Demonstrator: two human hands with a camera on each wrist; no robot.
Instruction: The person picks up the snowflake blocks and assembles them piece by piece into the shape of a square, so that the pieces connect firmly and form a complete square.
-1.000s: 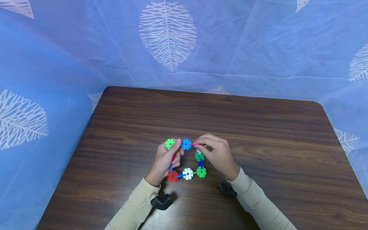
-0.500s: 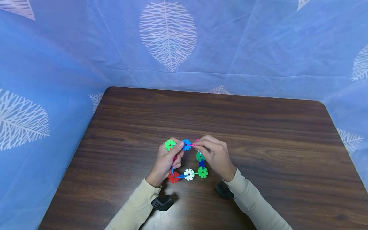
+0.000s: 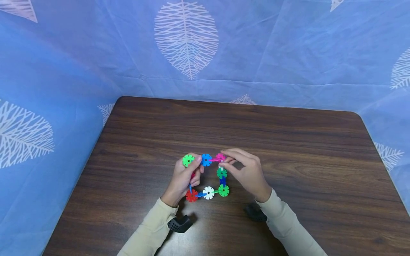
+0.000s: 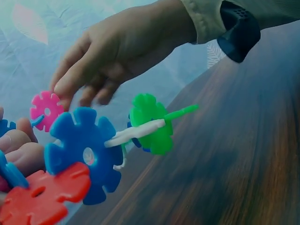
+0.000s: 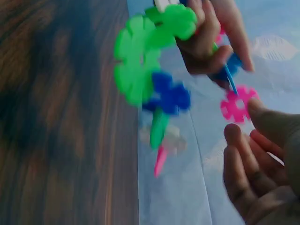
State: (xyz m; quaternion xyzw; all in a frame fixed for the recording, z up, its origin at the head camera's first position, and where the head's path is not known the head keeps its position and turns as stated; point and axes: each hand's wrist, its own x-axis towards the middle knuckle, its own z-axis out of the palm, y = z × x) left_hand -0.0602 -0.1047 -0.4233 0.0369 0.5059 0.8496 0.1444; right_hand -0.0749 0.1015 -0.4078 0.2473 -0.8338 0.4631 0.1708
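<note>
A chain of notched plastic snowflake discs hangs from my left hand (image 3: 182, 177), bent into a near-rectangle. The left thumb and fingers pinch it between a light-green disc (image 3: 188, 160) and a blue disc (image 3: 206, 160). A pink disc (image 3: 220, 157) joins the blue one through an edge-on pink piece. My right hand (image 3: 250, 174) is at that pink disc; in the right wrist view its thumb overlaps the rim while the index fingertip stands apart below. Lower on the chain are a red disc (image 3: 192, 195), a white disc (image 3: 208, 192) and a green disc (image 3: 224, 190).
A dark wood-grain table (image 3: 288, 142) lies beneath the hands. Blue cloth (image 3: 256, 46) with white leaf prints surrounds its back and sides. Black wrist devices hang below both sleeves, the left device (image 3: 180, 224) close over the tabletop.
Half a second ago the right fingers pinched the pink piece beside the blue disc. They have since parted and drawn back to the right, uncovering the pink disc. The left grip stays.
</note>
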